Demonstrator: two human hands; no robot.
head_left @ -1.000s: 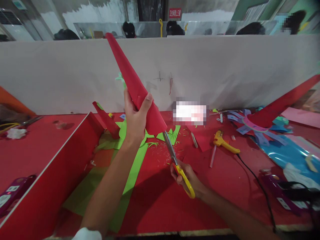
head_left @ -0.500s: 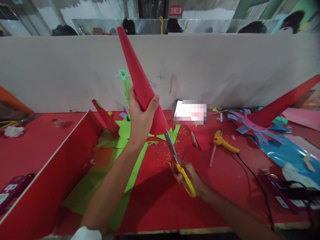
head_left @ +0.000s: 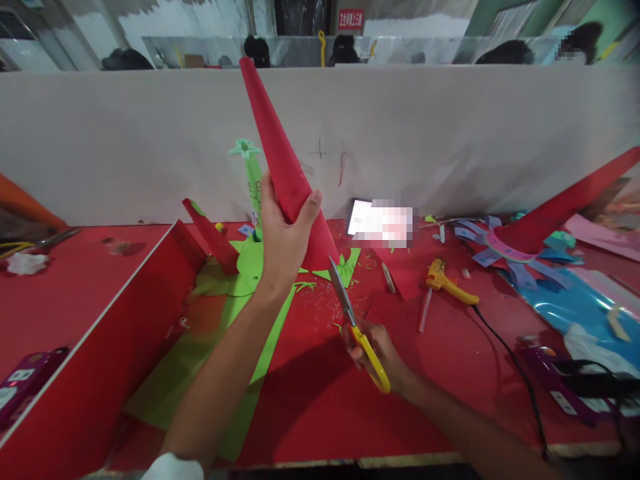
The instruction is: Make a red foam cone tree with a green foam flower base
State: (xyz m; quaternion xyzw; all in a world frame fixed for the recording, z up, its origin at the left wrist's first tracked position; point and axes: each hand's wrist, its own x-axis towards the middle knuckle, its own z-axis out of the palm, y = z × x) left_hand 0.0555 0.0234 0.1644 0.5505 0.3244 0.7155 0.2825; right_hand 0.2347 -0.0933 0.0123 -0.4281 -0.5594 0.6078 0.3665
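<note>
A long red paper cone (head_left: 283,157) leans up and to the left, its wide end low. My left hand (head_left: 287,237) is wrapped round its lower part, thumb on the right side. In my right hand (head_left: 375,347) are scissors with yellow handles (head_left: 371,360), their blades pointing up and left, tips at the cone's lower right edge. The blades look closed. Green paper pieces (head_left: 250,267) lie behind and left of my left wrist. A green cone with a star top (head_left: 253,180) stands behind that hand.
A yellow glue gun (head_left: 450,287) with a black cord, a lit phone (head_left: 383,222) and a cutter (head_left: 389,278) lie on the red table (head_left: 320,427). A red divider (head_left: 115,320) rises at left. Another red cone (head_left: 565,203) is at right. Heads show beyond the grey partition (head_left: 450,133).
The red cone's upper end has shifted slightly right and down with my left hand. The scissors have barely moved, their tips a little further left.
</note>
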